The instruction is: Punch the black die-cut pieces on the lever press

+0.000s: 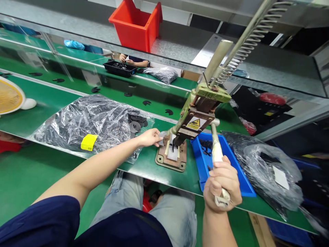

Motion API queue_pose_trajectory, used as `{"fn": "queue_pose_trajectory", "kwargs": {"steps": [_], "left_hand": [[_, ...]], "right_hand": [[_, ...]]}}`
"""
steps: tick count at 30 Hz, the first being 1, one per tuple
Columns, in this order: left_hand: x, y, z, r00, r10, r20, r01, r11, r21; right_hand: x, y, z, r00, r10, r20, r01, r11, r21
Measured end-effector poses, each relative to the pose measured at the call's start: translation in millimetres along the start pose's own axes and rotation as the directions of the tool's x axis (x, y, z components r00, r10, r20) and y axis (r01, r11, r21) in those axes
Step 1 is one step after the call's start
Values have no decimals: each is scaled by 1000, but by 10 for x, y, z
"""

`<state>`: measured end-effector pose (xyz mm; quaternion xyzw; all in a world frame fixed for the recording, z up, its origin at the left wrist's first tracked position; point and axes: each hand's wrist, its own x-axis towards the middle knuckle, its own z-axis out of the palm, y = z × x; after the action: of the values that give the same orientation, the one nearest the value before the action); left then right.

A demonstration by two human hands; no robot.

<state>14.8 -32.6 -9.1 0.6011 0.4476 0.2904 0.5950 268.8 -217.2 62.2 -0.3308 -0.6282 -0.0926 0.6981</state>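
Note:
My right hand (222, 187) is wrapped round the pale, tape-covered lever handle (217, 149) of a green hand press (191, 120). At the left of the press base, the fingers of my left hand (150, 138) pinch a thin grey flat piece (162, 136). The press head comes down close over a small whitish plate (172, 155) on the base (181, 164). Left of my left hand, a see-through plastic bag (102, 118) lies open towards me, with dark grey round discs (136, 123) at its mouth.
A blue bin (197, 161) with small black parts stands right of the press, beside another plastic bag (272, 171). Black pieces (146, 102) lie in a row on the green belt behind. A red bin (144, 34) sits on the shelf. Across the line are a person's hands (130, 62).

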Motion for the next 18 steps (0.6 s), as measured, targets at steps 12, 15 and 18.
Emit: {"fn": "queue_pose_trajectory", "kwargs": {"steps": [12,15,18], "left_hand": [[121,38,323,997,13,70,-27,979,203],[166,43,331,996,-43,77,28,983,180],[219,55,338,984,-142,105,127,982,137]], "right_hand": [[-11,-33,-13,999,35,10,-35,999,-22],[-4,-42,7,999,41,-8,-41,999,-6],[8,-47,19,999,46,-8,-46,999,-1]]}}
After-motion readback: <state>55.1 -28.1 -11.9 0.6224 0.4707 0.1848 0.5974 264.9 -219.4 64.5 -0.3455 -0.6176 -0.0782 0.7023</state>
